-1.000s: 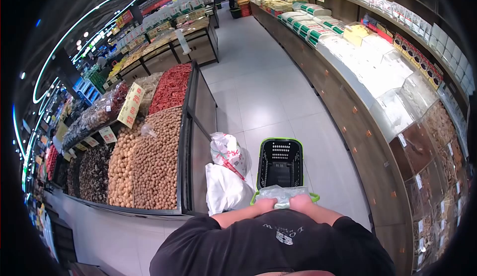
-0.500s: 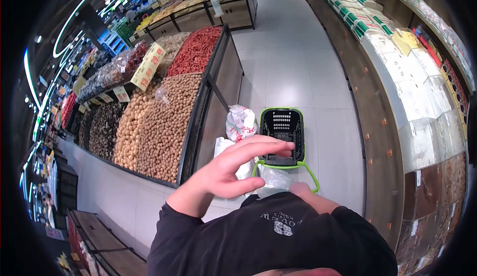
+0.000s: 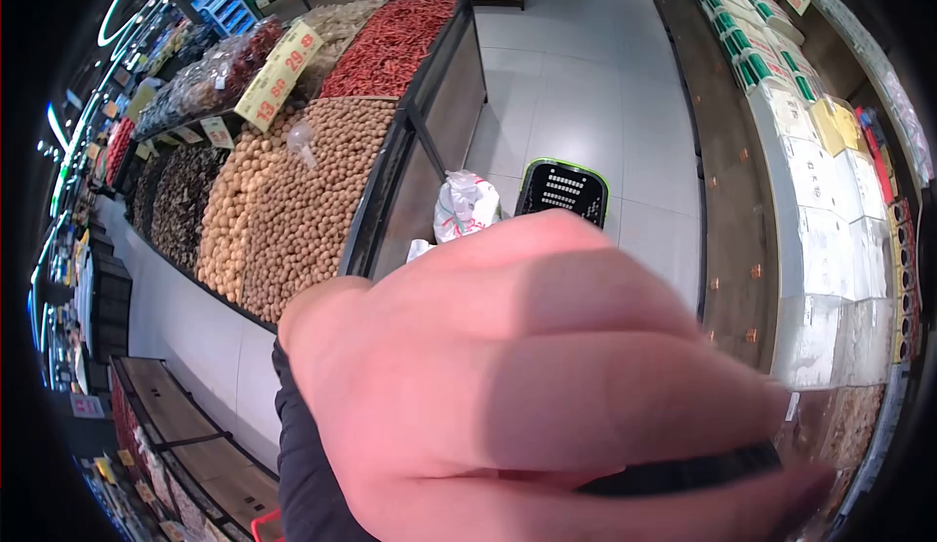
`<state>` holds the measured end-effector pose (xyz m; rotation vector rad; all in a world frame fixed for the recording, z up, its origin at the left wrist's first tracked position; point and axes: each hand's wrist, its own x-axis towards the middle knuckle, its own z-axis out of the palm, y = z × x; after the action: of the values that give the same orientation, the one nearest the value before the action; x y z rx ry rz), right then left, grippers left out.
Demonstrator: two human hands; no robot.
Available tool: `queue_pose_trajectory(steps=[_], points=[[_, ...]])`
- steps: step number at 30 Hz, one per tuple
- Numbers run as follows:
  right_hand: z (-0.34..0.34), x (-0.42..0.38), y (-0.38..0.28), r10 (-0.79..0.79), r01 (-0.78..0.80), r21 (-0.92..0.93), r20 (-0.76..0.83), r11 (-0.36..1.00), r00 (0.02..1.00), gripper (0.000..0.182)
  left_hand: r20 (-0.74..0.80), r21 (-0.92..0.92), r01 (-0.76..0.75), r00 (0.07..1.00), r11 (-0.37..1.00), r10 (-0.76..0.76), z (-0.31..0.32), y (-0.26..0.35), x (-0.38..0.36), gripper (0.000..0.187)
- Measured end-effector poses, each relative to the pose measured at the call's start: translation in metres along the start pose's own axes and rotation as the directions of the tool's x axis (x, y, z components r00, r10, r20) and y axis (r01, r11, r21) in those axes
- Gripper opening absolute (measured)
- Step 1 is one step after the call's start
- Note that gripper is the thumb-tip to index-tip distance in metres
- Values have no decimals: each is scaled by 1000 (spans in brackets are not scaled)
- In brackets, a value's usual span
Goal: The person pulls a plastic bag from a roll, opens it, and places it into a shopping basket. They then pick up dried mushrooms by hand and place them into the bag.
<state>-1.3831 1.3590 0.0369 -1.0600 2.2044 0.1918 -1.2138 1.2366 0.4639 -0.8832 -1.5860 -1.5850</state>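
Observation:
My left hand [image 3: 527,366] is raised very close to the camera and fills the lower middle of the view. Its fingers bend and reach to the right, with a gap between them and the thumb low down; I see nothing held. The fingertips are partly blurred. Beyond the hand, on the floor, stands a black shopping basket [image 3: 563,191] with a green rim, its near part hidden. Beside it on the left is a white plastic bag [image 3: 467,208] with red print. My right hand does not show.
At the left stands a sloped display bin with nuts in shells [image 3: 322,191], dried red chillies [image 3: 390,49] and a yellow price sign [image 3: 278,74]. Packaged goods [image 3: 820,249] line the shelf on the right. A tiled aisle [image 3: 576,64] runs between them.
My left hand has come up towards the camera, now covering the basket's near part and my shirt. My right hand has gone out of view. The view has tilted slightly downward.

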Motion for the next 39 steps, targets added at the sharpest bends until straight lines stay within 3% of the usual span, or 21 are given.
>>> queue_pose_trajectory(steps=[2, 3, 8, 12, 14, 16, 19, 21, 23, 24, 25, 26, 27, 28, 29, 30, 31, 33, 35, 39], points=[[19, 27, 23, -81, 83, -22, 67, 996, 994, 30, -8, 26, -12, 1000, 1000, 13, -10, -15, 5, 18], [14, 30, 20, -26, 31, -57, 85, 998, 996, 31, -2, 43, -15, 1000, 999, 15, -15, -20, 9, 18], [-14, 69, 42, -78, 84, -80, 76, 993, 994, 31, 51, 211, -71, 997, 975, 62, -25, -44, 39, 19], [-42, 103, 71, -94, 94, -51, 9, 994, 996, 33, 294, 441, -171, 955, 881, 38, -14, -85, 78, 20], [-54, 117, 90, -142, 143, -70, 12, 987, 990, 35, 485, 544, -244, 872, 803, -63, -1, -109, 99, 21], [-65, 130, 112, -195, 197, -100, 28, 975, 980, 38, 653, 604, -310, 721, 734, -233, 9, -128, 122, 21], [-95, 158, 146, -223, 224, -146, 21, 964, 975, 39, 755, 613, -349, 521, 708, -397, 29, -163, 151, 22], [-86, 175, 181, -220, 221, -179, 25, 959, 975, 39, 772, 615, -363, 457, 700, -442, 46, -197, 163, 22], [-63, 222, 208, -313, 317, -155, 46, 936, 949, 38, 745, 643, -418, 537, 641, -397, 65, -249, 159, 22], [-53, 237, 214, -236, 243, -111, 73, 964, 969, 38, 593, 757, -501, 797, 420, -117, 56, -278, 139, 29], [-43, 243, 226, -232, 239, -106, 71, 965, 970, 38, 539, 770, -397, 824, 499, -176, 49, -311, 119, 27], [-35, 249, 236, -267, 266, -66, -8, 962, 964, 38, 533, 765, -236, 755, 600, -381, 30, -347, 97, 26], [-30, 255, 243, -300, 299, -27, -89, 954, 950, 38, 458, 814, -79, 698, 576, -551, 10, -380, 72, 28], [-34, 263, 245, -326, 333, 9, -182, 943, 928, 38, 297, 921, 67, 520, 385, -801, -5, -415, 35, 35], [-40, 271, 247, -345, 369, 42, -272, 928, 898, 38, 193, 938, 161, 492, 307, -849, -27, -443, -11, 46], [-119, 206, 218, -221, 221, -28, 6, 975, 975, 37, 101, 958, 215, 369, 191, -924, -46, -465, -55, 57], [-133, 206, 213, -218, 218, -17, -5, 976, 976, 37, -6, 968, 243, 289, 67, -957, -58, -479, -99, 61], [-145, 207, 211, -304, 312, -99, 87, 945, 949, 36, -127, 965, 255, 262, -58, -957, -81, -506, -210, 63], [-150, 216, 209, -286, 292, -66, 77, 954, 955, 35, -173, 912, 379, 4, -158, -985, -94, -506, -253, 58], [-147, 241, 212, -321, 345, -205, 143, 916, 936, 36, -178, 893, 408, -62, -188, -982, -115, -509, -270, 46]])
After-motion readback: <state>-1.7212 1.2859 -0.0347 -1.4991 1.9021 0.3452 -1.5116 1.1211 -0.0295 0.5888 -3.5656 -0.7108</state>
